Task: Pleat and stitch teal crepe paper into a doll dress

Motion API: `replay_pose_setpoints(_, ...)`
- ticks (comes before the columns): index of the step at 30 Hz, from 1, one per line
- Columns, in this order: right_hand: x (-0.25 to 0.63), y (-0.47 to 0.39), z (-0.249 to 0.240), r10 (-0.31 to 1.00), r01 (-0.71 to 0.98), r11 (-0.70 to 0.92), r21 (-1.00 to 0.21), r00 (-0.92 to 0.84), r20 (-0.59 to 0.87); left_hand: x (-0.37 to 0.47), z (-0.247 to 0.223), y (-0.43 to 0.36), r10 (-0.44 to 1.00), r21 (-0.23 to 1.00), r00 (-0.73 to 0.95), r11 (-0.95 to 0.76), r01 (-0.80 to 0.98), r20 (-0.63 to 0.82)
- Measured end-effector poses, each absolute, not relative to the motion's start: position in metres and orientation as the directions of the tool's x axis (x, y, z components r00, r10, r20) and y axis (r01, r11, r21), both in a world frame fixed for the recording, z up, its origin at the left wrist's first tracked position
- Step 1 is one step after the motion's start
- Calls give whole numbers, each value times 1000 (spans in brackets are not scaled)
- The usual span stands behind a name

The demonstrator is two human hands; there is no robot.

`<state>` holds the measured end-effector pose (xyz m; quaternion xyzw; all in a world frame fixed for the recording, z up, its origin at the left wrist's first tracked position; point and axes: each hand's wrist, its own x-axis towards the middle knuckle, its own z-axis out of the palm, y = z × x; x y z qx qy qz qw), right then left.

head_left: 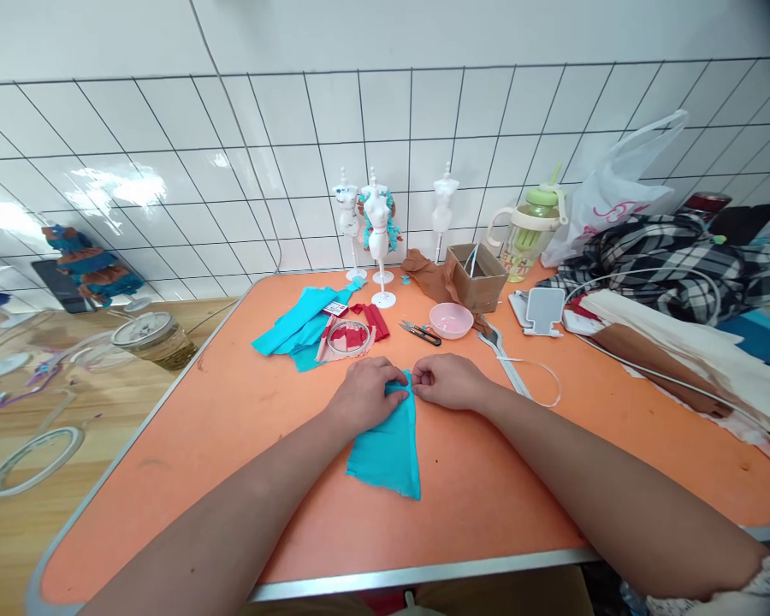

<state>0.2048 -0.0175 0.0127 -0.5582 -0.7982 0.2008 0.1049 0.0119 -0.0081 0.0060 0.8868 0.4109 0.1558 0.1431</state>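
A piece of turquoise fabric (388, 449) lies on the orange table, its wider, frayed end toward me. My left hand (369, 393) is closed on the fabric's far end, thumb and fingers pinching it. At the same end, on the right edge, my right hand (446, 382) is closed with its fingertips pressed together at the cloth. Whether a needle or thread is between those fingertips is too small to tell. Beyond the hands lie small black thread snips (422, 332) and a pink bowl (451, 321).
More turquoise cloth (301, 321), red fabric (372, 318) and a metal hoop (348, 338) lie at the back left. Several white mini dress forms (377, 222) stand by the tiled wall. A cardboard box (478, 278), a drink jug (532, 235) and piled cloth (680, 257) occupy the back right.
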Motion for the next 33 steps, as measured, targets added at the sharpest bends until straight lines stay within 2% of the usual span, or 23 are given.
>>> replay_pose_setpoints(5, 204, -18, 13, 934, 834, 311, -456, -357, -16, 11, 6, -8, 799, 361, 582, -593, 719, 153)
replay_pose_setpoints(13, 202, -18, 12, 943, 851, 269, -450, -327, -54, 11, 8, -11, 805, 358, 573, -586, 727, 153)
replay_pose_setpoints(20, 205, -17, 15, 944, 822, 250, -512, -325, -61, 12, 9, -13, 802, 362, 580, -588, 723, 143)
replay_pose_setpoints(29, 204, -16, 12, 939, 831, 235, -504, -328, -102, 12, 4, -11, 818, 424, 562, -556, 715, 125)
replay_pose_setpoints(33, 201, -21, 14, 935, 843, 294, -450, -351, -46, 12, 2, -10, 829, 435, 548, -537, 723, 113)
